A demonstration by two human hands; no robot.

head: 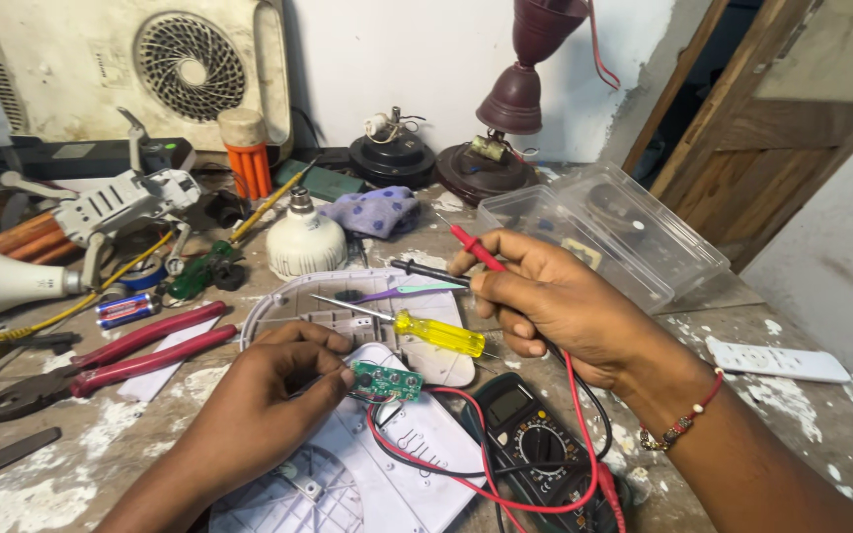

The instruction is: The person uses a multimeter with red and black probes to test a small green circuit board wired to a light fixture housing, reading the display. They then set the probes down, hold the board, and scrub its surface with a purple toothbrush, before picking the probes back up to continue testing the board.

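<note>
My left hand (pixel 273 390) pinches a small green circuit board (pixel 388 382) over a white plastic housing (pixel 397 464). My right hand (pixel 555 301) holds two multimeter probes, a red probe (pixel 474 247) and a black probe (pixel 426 271), their tips lifted away from the board. Red and black leads run down to a dark multimeter (pixel 535 444) near the front edge. A yellow-handled screwdriver (pixel 426 331) lies on a round white cover (pixel 348 306) between my hands.
Red-handled pliers (pixel 120 355), a white bulb (pixel 305 240), a white drone (pixel 116 202), an orange-capped bottle (pixel 247 153) and a battery (pixel 125 309) crowd the left. A clear plastic box (pixel 634 237) and a white remote (pixel 777 362) lie right. A lamp base (pixel 491 163) stands behind.
</note>
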